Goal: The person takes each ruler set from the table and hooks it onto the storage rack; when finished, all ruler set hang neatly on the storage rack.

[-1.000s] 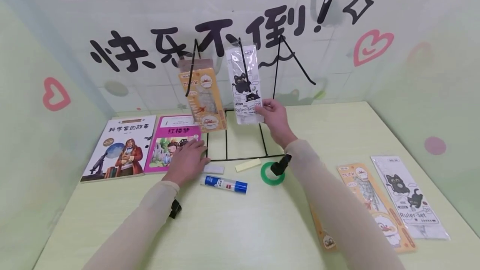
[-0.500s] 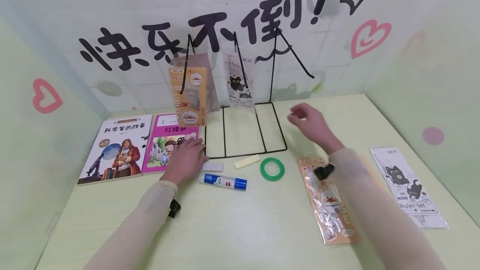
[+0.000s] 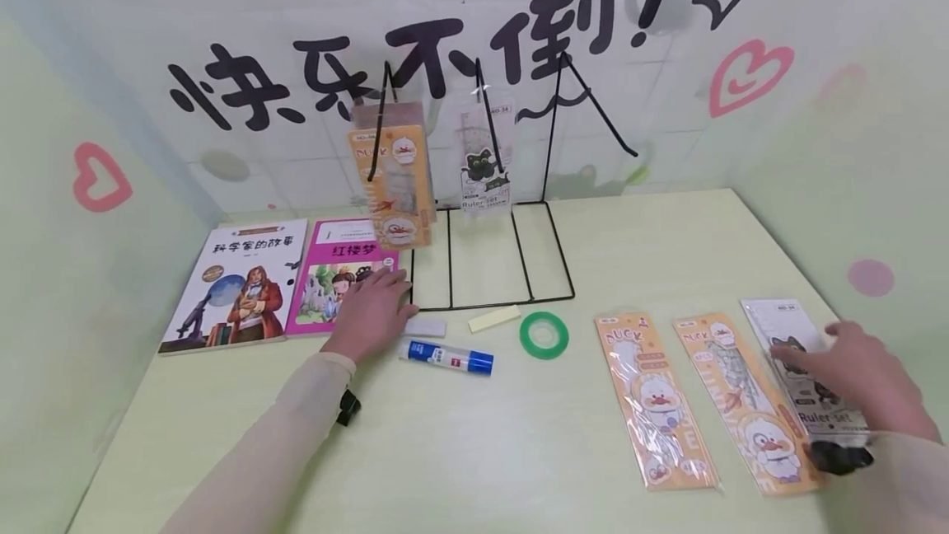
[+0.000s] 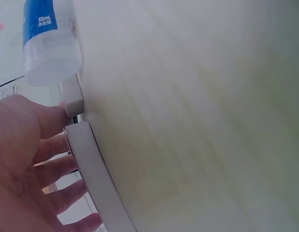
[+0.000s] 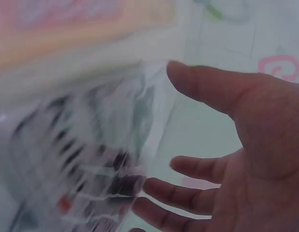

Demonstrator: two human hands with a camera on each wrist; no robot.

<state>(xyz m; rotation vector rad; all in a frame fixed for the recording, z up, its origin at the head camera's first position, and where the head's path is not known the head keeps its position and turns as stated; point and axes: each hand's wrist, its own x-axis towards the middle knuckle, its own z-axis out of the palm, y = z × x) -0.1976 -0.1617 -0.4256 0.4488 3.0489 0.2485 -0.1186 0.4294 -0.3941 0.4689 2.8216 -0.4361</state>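
Pale tabletop (image 3: 519,435), right hand (image 3: 863,377) over ruler pack (image 3: 823,419), left hand (image 3: 371,316) at book (image 3: 319,295) (fingers (image 5: 183,196) uncurled)

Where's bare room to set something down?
Try the front middle of the table, between the glue stick and the flat duck packs, or the back right, between the black rack and the right wall. It's crowded front right, with those, a cat pack and the right grip, and back left, around two books and the left grip.
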